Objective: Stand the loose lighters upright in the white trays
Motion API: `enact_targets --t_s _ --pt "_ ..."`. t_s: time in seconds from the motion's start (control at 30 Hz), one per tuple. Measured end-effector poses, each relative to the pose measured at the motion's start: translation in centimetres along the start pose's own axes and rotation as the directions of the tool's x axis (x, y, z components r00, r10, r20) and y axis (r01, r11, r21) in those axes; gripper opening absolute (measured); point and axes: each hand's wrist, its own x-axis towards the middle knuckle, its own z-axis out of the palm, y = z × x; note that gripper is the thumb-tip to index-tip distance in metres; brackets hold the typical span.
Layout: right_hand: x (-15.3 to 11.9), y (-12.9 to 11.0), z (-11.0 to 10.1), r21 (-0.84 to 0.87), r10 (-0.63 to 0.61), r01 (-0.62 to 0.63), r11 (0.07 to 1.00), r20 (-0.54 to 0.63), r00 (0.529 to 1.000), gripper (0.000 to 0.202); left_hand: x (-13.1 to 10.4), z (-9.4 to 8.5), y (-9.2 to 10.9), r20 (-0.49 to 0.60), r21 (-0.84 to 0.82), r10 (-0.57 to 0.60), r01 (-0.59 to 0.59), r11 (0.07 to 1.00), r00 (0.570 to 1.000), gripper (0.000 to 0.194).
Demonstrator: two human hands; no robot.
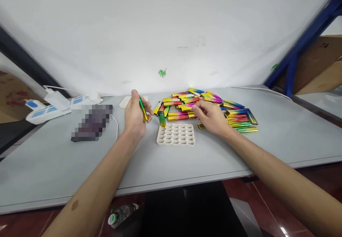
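Observation:
My left hand point(135, 117) is closed around a green and gold metallic lighter point(143, 109), raised above the table left of the white tray. One green and yellow lighter point(161, 119) stands upright in a back-left hole of that tray point(175, 144), which has rows of holes. At the near side of a heap of shiny multicoloured lighters point(178, 117), my right hand point(211, 116) has thumb and fingertips pinched at the end of a yellow and pink lighter point(187, 107). The fingers partly cover that end.
Behind my left hand lies a second white tray point(124, 102), partly hidden. A white power strip point(50, 113) with plugs and a pixelated dark object point(92, 124) are on the left. Cables run along the table point(149, 171). A plastic bottle point(123, 214) lies below the front edge.

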Motion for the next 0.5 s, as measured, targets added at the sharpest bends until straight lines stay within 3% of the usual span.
enact_targets --t_s 0.23,0.4,0.5 --pt "-0.05 -0.13 0.01 -0.001 0.007 -0.007 1.000 0.008 1.000 0.033 -0.12 0.16 0.20 0.012 -0.100 -0.106 0.107 0.989 0.994 0.057" --pt "-0.09 -0.11 -0.02 -0.010 -0.002 0.003 1.000 0.024 1.000 0.032 -0.21 0.35 0.48 0.058 -0.086 -0.227 0.231 0.969 0.972 0.065" --pt "-0.11 -0.07 0.01 -0.010 -0.006 0.006 1.000 0.025 1.000 0.031 -0.25 0.34 0.54 0.033 -0.075 -0.233 0.235 0.969 0.972 0.064"
